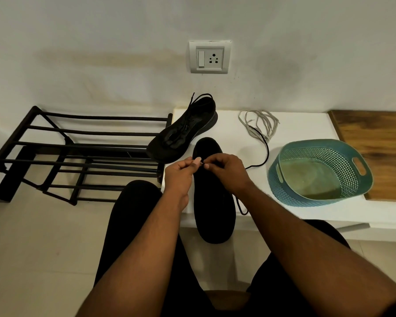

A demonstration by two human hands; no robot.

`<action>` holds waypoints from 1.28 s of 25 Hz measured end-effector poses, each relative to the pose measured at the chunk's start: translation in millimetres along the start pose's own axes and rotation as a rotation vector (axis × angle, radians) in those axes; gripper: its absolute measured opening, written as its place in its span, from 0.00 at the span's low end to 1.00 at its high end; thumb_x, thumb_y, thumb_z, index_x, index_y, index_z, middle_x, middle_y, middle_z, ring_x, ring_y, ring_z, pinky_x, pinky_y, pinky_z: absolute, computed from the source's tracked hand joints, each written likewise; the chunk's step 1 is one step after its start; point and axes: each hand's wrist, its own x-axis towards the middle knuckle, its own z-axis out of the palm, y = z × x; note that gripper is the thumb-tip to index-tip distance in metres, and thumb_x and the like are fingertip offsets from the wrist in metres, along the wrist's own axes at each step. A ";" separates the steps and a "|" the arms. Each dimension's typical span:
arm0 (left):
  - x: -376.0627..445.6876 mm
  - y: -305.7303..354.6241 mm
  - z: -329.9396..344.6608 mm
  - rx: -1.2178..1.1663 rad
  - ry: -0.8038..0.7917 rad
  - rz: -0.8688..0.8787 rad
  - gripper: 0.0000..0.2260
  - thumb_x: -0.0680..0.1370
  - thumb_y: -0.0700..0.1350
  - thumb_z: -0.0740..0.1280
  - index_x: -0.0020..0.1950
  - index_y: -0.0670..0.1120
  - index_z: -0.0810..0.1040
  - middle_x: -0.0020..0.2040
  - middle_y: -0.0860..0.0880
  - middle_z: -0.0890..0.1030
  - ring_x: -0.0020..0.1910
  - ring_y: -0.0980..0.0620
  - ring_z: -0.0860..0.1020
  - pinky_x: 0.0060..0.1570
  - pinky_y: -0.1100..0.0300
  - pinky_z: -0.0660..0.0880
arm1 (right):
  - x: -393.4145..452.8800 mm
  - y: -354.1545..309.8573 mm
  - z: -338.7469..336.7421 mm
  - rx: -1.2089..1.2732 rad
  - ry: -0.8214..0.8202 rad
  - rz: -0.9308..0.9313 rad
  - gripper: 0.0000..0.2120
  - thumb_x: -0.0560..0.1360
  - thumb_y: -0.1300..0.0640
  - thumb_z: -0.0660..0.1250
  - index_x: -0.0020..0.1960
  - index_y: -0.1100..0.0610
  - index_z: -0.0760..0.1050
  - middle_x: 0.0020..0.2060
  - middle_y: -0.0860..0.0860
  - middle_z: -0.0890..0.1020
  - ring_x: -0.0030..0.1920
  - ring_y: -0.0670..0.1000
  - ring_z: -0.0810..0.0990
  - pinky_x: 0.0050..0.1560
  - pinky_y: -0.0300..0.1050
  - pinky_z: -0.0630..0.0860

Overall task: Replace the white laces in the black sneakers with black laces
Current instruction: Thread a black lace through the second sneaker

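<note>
A black sneaker [214, 211] lies on the white ledge [306, 126] in front of me, toe toward me. My left hand [181, 173] and my right hand [226, 171] meet above its upper part, both pinching a black lace [266, 152] that trails right across the ledge. A second black sneaker [183, 131] with black laces lies tilted behind, leaning toward the rack. A bundle of white laces [258, 124] lies loose on the ledge at the back.
A teal perforated basket [318, 172] stands on the ledge at the right, beside a wooden board [380, 152]. A black metal shoe rack [78, 152] stands on the floor at the left. A wall socket [210, 57] is on the wall behind.
</note>
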 end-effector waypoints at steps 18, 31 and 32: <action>5.6 -20.3 3.3 0.509 0.149 0.155 0.11 0.78 0.44 0.68 0.38 0.41 0.82 0.36 0.42 0.82 0.38 0.44 0.80 0.41 0.52 0.79 | 11.1 6.9 1.3 -0.365 -0.131 -0.144 0.07 0.76 0.60 0.66 0.49 0.55 0.82 0.45 0.48 0.79 0.50 0.51 0.77 0.51 0.42 0.72; 9.3 -32.5 1.0 0.051 0.113 -0.132 0.07 0.79 0.39 0.66 0.42 0.45 0.81 0.44 0.44 0.83 0.43 0.47 0.80 0.48 0.54 0.79 | 4.4 17.4 23.8 -0.251 0.057 -0.051 0.07 0.74 0.58 0.69 0.49 0.55 0.84 0.45 0.50 0.85 0.51 0.52 0.79 0.57 0.46 0.75; 8.8 -38.3 5.4 0.049 0.153 -0.125 0.07 0.79 0.40 0.66 0.43 0.44 0.80 0.45 0.44 0.82 0.43 0.46 0.79 0.49 0.52 0.79 | 4.0 16.9 21.6 -0.212 0.053 -0.038 0.07 0.74 0.59 0.70 0.49 0.56 0.84 0.46 0.51 0.85 0.50 0.51 0.81 0.56 0.42 0.75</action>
